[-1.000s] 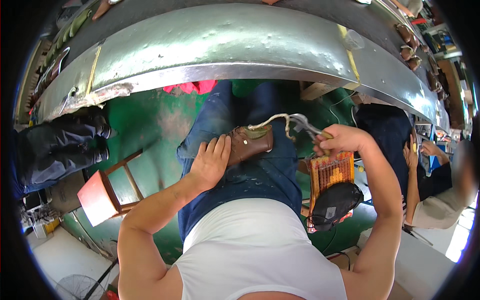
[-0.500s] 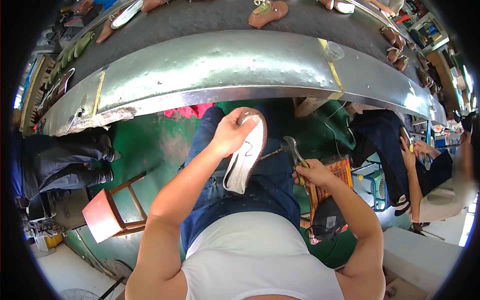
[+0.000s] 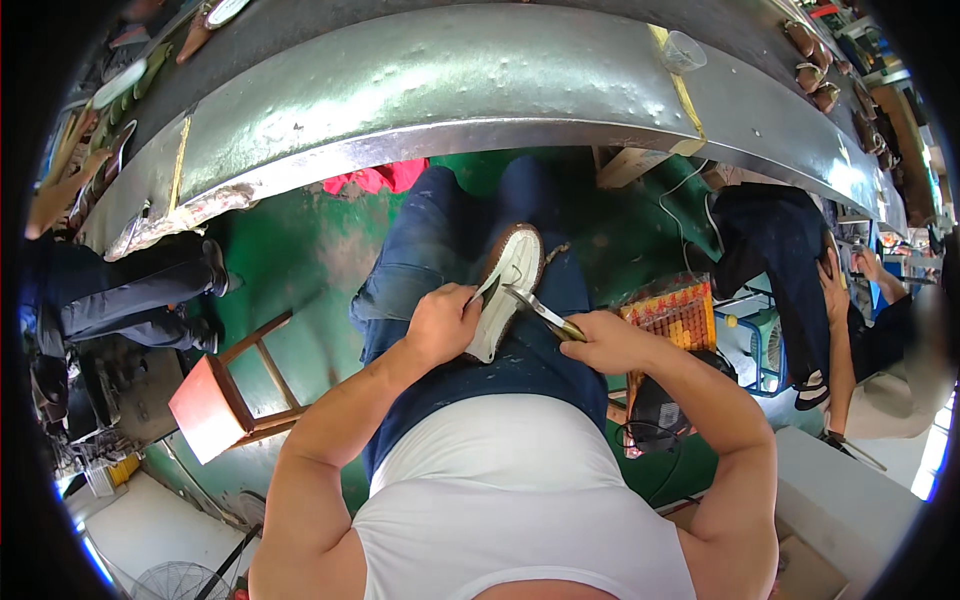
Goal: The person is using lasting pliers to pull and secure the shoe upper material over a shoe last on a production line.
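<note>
My L hand [image 3: 445, 322] is at ctr frame, fingers closed on the L edge of the shoe [image 3: 516, 264]; the exact bit they pinch is too small to tell. Shoe sits mid-frame over the lap, sole side up, toe toward the top, whitish underside framed by a brown edge. My R hand [image 3: 605, 342], just R of ctr, is wrapped round the handles of the pliers [image 3: 548, 318]; their metal head points up-L and sits over the sole. Can't tell if the jaws bite on anything.

Blue trousers [image 3: 400, 285] fill the area under the shoe, white tank top [image 3: 500, 455] lower ctr. R of my R hand, approx mid-right: orange beaded mat [image 3: 668, 318] w/ a black pouch [image 3: 662, 412] at its lower end. Red-topped stool [image 3: 210, 405] stands at left, tilted in view, on the green floor [image 3: 320, 245].

Metal bench front [image 3: 430, 85] curves across the top, w/ a clear cup [image 3: 683, 52] near a yellow strip, upper R. Red cloth [image 3: 380, 178] just below the bench, upper ctr. Brown shoes [image 3: 812, 78] lie upper R. Co-worker's hand [image 3: 832, 288] shows far R; another person's dark trousers [image 3: 150, 290] far L. Fan [image 3: 172, 582] at lower L, partly cut off.
</note>
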`<act>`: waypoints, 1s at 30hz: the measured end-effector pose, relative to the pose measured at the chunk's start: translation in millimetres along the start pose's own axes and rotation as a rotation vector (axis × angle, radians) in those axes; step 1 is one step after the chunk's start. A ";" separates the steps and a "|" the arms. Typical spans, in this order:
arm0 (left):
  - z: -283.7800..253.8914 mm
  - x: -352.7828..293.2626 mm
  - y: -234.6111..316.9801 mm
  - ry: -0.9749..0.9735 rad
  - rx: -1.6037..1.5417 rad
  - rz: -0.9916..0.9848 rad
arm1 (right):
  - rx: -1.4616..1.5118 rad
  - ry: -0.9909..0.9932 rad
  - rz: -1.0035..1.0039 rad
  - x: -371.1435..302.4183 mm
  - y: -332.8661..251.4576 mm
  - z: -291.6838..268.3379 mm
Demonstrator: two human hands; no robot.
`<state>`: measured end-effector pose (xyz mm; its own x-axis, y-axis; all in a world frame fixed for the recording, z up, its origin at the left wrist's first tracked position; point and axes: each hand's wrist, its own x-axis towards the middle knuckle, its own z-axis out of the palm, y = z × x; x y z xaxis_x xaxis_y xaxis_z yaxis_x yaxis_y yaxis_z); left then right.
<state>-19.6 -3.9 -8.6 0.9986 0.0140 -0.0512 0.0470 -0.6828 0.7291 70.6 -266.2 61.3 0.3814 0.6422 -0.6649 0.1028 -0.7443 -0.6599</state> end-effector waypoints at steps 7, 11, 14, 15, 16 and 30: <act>3.1 -10.5 28.9 -0.019 0.095 0.138 | -0.042 -0.382 0.119 28.1 -20.1 -33.0; 29.7 -4.9 -7.9 0.139 -0.242 0.096 | -0.545 -0.286 0.031 26.2 -36.8 -46.5; 57.5 -4.6 -28.1 0.150 -0.464 -0.147 | -0.638 -0.221 -0.003 18.1 -44.8 -48.8; 55.9 -4.7 -32.8 -0.032 -0.538 -0.187 | -0.634 -0.229 0.001 17.1 -40.3 -44.0; 55.3 -3.9 -37.0 -0.216 -0.611 -0.226 | -0.645 -0.137 -0.029 17.9 -31.9 -37.6; 51.2 13.6 -45.1 -0.343 -0.705 -0.137 | -0.354 0.074 -0.310 26.4 39.2 -19.7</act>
<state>-9.4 -10.3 -77.1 0.9247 -0.2400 -0.2954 0.2879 -0.0669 0.9553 102.7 -282.1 24.7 0.3462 0.8388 -0.4201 0.5243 -0.5443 -0.6548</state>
